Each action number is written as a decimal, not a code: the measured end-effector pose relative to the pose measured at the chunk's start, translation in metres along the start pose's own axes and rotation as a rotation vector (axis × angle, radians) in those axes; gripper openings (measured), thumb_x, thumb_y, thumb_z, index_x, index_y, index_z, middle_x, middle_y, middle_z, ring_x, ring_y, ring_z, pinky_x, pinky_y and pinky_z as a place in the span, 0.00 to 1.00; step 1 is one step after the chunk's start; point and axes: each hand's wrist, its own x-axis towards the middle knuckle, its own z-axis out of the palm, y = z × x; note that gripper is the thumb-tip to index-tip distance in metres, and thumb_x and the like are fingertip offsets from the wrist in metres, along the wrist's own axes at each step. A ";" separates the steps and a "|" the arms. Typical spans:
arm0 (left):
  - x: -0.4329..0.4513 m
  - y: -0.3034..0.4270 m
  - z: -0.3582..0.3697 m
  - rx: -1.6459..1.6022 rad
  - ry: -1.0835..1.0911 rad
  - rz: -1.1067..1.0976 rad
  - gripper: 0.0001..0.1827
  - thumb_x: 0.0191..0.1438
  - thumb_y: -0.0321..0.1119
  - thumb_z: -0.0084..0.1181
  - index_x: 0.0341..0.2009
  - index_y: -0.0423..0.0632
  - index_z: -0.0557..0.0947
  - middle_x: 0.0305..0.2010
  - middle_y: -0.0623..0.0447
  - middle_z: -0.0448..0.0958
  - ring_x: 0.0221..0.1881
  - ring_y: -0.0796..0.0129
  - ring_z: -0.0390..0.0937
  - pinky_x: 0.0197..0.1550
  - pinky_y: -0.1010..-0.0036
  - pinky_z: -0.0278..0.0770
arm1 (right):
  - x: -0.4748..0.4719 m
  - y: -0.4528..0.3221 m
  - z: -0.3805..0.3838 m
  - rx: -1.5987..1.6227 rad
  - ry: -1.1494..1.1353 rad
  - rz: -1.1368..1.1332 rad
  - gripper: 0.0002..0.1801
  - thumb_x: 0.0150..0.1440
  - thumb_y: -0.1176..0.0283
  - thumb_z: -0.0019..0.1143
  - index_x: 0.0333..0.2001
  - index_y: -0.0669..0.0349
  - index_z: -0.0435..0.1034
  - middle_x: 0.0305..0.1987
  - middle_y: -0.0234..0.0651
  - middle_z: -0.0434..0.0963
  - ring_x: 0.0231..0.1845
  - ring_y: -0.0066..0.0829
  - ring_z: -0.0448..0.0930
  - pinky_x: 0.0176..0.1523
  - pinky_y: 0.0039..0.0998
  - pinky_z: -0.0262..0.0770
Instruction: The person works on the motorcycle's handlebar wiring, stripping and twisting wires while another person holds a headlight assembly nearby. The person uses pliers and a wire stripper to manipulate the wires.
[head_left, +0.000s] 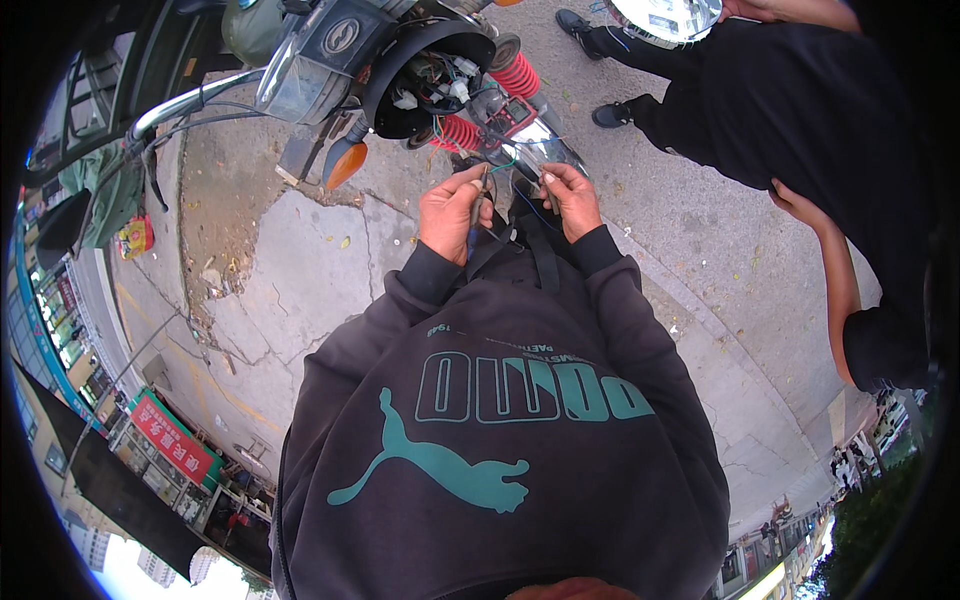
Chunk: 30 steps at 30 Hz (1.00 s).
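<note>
My left hand (452, 215) pinches thin wire ends together with a slim blue-and-dark item, possibly a tool or a probe, that hangs below the fingers. To its right, my right hand (572, 201) grips a slim greyish item, too small to identify. A green wire (504, 166) runs near the left fingertips, and a blue wire (534, 204) loops between the hands. Beyond them is a motorcycle's open headlight shell (427, 79), full of wiring and white connectors (459, 91). A red multimeter (516, 111) rests over the chrome front fender (541, 142).
An orange turn signal (346, 163) juts out left of the shell, near red fork springs (517, 77). The chrome handlebar (180, 101) reaches left. At right a person in dark clothes (810, 97) stands close, holding a round headlight unit (666, 16). The pavement (322, 255) is cracked.
</note>
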 end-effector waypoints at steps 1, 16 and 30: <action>0.000 0.000 0.000 -0.001 0.001 -0.001 0.17 0.58 0.27 0.51 0.52 0.35 0.77 0.36 0.49 0.80 0.22 0.72 0.73 0.22 0.79 0.71 | 0.000 0.000 0.000 0.002 0.000 0.000 0.10 0.61 0.73 0.52 0.47 0.62 0.72 0.34 0.25 0.75 0.31 0.15 0.73 0.34 0.18 0.69; -0.001 -0.002 0.002 0.045 -0.005 -0.005 0.17 0.59 0.28 0.50 0.53 0.38 0.77 0.35 0.52 0.79 0.23 0.75 0.73 0.24 0.81 0.71 | -0.001 -0.002 0.001 0.021 -0.020 -0.015 0.11 0.62 0.72 0.53 0.47 0.64 0.72 0.34 0.27 0.74 0.31 0.16 0.73 0.34 0.19 0.69; -0.018 0.096 0.047 0.680 -0.396 0.316 0.15 0.64 0.27 0.44 0.54 0.36 0.72 0.39 0.53 0.78 0.31 0.77 0.73 0.35 0.80 0.72 | -0.002 -0.005 0.003 0.059 -0.040 -0.055 0.10 0.62 0.72 0.52 0.46 0.64 0.72 0.33 0.27 0.74 0.31 0.16 0.73 0.34 0.19 0.68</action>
